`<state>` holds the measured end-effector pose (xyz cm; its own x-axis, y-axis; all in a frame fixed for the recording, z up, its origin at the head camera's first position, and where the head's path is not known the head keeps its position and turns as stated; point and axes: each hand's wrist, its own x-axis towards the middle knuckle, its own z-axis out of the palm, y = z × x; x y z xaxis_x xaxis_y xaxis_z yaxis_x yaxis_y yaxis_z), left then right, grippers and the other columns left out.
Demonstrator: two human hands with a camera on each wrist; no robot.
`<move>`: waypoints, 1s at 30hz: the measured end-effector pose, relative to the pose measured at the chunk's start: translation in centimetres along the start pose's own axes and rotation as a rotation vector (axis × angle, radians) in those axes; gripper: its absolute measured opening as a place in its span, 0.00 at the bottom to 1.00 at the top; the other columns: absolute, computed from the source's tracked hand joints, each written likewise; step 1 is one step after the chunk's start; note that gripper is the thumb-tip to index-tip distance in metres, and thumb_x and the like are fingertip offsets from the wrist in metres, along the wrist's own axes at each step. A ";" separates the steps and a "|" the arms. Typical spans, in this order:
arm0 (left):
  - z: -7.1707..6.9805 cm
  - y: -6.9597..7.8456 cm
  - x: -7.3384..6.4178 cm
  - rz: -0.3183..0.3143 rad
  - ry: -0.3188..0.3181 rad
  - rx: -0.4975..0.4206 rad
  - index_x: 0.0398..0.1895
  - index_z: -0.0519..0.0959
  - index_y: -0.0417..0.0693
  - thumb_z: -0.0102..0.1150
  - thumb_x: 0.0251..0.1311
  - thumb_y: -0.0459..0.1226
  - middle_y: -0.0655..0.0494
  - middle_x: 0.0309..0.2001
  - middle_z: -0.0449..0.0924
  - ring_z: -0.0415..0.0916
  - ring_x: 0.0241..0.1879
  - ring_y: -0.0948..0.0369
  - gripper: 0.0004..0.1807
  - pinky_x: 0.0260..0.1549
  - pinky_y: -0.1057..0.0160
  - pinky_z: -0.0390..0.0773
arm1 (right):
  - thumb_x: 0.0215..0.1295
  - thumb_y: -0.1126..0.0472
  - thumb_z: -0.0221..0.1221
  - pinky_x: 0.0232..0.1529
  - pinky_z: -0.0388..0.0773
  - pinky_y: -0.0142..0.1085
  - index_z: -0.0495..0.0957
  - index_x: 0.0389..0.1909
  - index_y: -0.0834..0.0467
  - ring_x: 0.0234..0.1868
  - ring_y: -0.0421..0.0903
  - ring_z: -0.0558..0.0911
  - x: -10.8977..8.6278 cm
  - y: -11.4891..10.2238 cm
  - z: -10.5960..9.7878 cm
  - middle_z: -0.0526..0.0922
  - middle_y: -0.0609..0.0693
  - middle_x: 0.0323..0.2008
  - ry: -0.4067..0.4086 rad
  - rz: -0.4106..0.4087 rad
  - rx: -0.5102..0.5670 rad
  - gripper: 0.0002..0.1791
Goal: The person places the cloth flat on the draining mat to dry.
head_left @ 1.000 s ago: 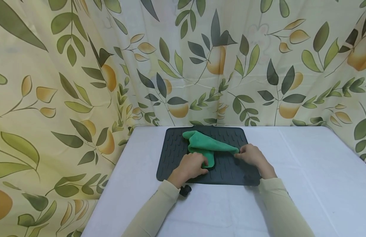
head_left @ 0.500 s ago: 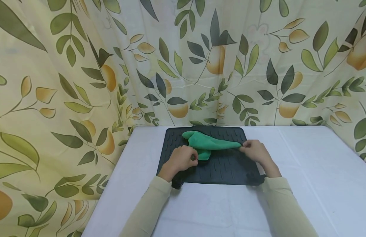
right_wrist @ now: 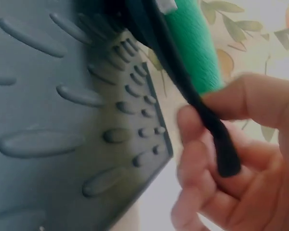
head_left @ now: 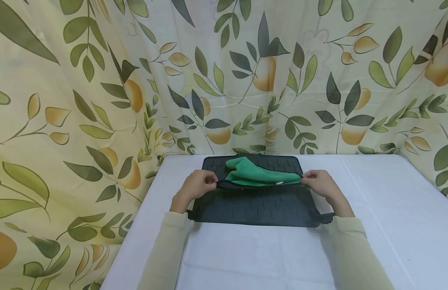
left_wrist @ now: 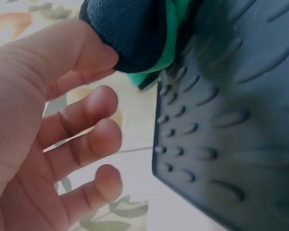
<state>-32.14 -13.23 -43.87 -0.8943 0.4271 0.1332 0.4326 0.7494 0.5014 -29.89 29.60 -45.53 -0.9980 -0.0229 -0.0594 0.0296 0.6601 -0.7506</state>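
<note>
A cloth, green on one face and dark on the other, is stretched between my two hands over the dark ridged mat. My left hand pinches its left corner between thumb and forefinger, the other fingers spread apart. In the left wrist view the dark face of the cloth shows at the thumb tip. My right hand pinches the opposite corner. The right wrist view shows a dark edge strip passing between thumb and fingers, its end hanging past them. Further back, the green part lies bunched in folds.
The mat lies on a table with a white cover. A curtain printed with leaves and fruit hangs behind the table and along its left side. A small white tag shows at the cloth's front edge.
My left hand has moved left and away from me, drawing a cloth corner out with it. The right hand has shifted slightly right. The front edge now runs nearly straight, its dark side showing.
</note>
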 end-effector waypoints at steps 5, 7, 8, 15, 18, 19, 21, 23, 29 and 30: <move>-0.5 -0.7 -0.3 -0.023 -0.055 -0.045 0.36 0.86 0.53 0.66 0.64 0.36 0.59 0.27 0.76 0.71 0.30 0.62 0.02 0.31 0.63 0.70 | 0.70 0.61 0.57 0.37 0.71 0.37 0.81 0.44 0.68 0.34 0.45 0.77 -0.5 -0.2 -0.3 0.84 0.52 0.31 -0.128 -0.002 -0.010 0.13; -0.7 -0.8 -0.3 -0.029 -0.084 -0.060 0.35 0.87 0.53 0.67 0.63 0.35 0.59 0.27 0.77 0.71 0.30 0.62 0.02 0.31 0.64 0.71 | 0.70 0.61 0.58 0.38 0.70 0.38 0.82 0.42 0.67 0.35 0.46 0.76 -0.6 -0.3 -0.4 0.84 0.50 0.31 -0.173 -0.010 -0.025 0.12; -0.7 -0.8 -0.4 -0.027 -0.100 -0.068 0.35 0.87 0.52 0.67 0.63 0.34 0.59 0.27 0.78 0.72 0.30 0.62 0.03 0.31 0.64 0.71 | 0.69 0.61 0.58 0.38 0.69 0.38 0.82 0.41 0.66 0.36 0.46 0.76 -0.7 -0.3 -0.4 0.85 0.50 0.31 -0.193 -0.011 -0.033 0.11; -0.5 -0.8 -0.6 -0.050 -0.276 -0.124 0.32 0.88 0.50 0.69 0.60 0.32 0.59 0.29 0.82 0.73 0.33 0.62 0.03 0.34 0.63 0.74 | 0.66 0.60 0.61 0.33 0.69 0.36 0.82 0.34 0.64 0.31 0.45 0.73 -1.1 -0.4 -0.4 0.77 0.47 0.26 -0.322 -0.045 -0.098 0.09; -0.1 -0.9 -0.5 -0.062 -0.321 -0.115 0.32 0.88 0.51 0.68 0.61 0.33 0.60 0.30 0.82 0.74 0.33 0.62 0.03 0.35 0.63 0.74 | 0.69 0.57 0.61 0.33 0.71 0.36 0.83 0.36 0.64 0.32 0.46 0.75 -1.0 -0.4 -0.3 0.78 0.48 0.28 -0.332 -0.044 -0.105 0.12; 0.0 -0.8 -0.5 -0.067 -0.323 -0.109 0.32 0.87 0.52 0.67 0.62 0.34 0.61 0.30 0.82 0.74 0.34 0.63 0.04 0.36 0.63 0.75 | 0.70 0.56 0.60 0.34 0.72 0.37 0.83 0.37 0.64 0.33 0.46 0.76 -0.9 -0.4 -0.2 0.79 0.49 0.29 -0.322 -0.043 -0.107 0.14; 0.3 -0.8 -0.4 -0.069 -0.296 -0.093 0.31 0.87 0.53 0.64 0.65 0.36 0.61 0.31 0.83 0.75 0.34 0.63 0.05 0.37 0.62 0.75 | 0.73 0.53 0.58 0.35 0.73 0.38 0.83 0.38 0.65 0.35 0.47 0.78 -0.7 -0.3 -0.1 0.81 0.52 0.32 -0.287 -0.039 -0.110 0.17; 0.6 -0.7 -0.2 -0.073 -0.251 -0.081 0.32 0.86 0.53 0.63 0.67 0.38 0.61 0.31 0.83 0.75 0.34 0.62 0.06 0.37 0.62 0.75 | 0.75 0.52 0.57 0.36 0.73 0.37 0.83 0.40 0.65 0.37 0.48 0.78 -0.6 -0.3 0.1 0.82 0.53 0.34 -0.249 -0.033 -0.107 0.19; 1.5 -0.3 -0.1 -0.159 -0.234 0.002 0.32 0.83 0.51 0.64 0.67 0.48 0.60 0.28 0.80 0.74 0.29 0.63 0.12 0.29 0.64 0.72 | 0.73 0.51 0.58 0.42 0.78 0.41 0.82 0.50 0.68 0.41 0.50 0.81 -0.6 -0.8 0.7 0.85 0.59 0.42 -0.225 -0.047 -0.109 0.22; 1.6 -0.1 -0.2 -0.181 -0.250 0.012 0.32 0.83 0.51 0.64 0.67 0.49 0.60 0.27 0.79 0.73 0.28 0.63 0.13 0.28 0.65 0.71 | 0.73 0.51 0.59 0.42 0.78 0.42 0.82 0.51 0.69 0.42 0.51 0.81 -0.6 -0.9 0.8 0.85 0.60 0.42 -0.234 -0.052 -0.115 0.23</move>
<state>-31.86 -12.57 -45.32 -0.9019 0.3960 -0.1724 0.2714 0.8302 0.4870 -29.24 28.44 -45.34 -0.9574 -0.2231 -0.1835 -0.0412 0.7341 -0.6778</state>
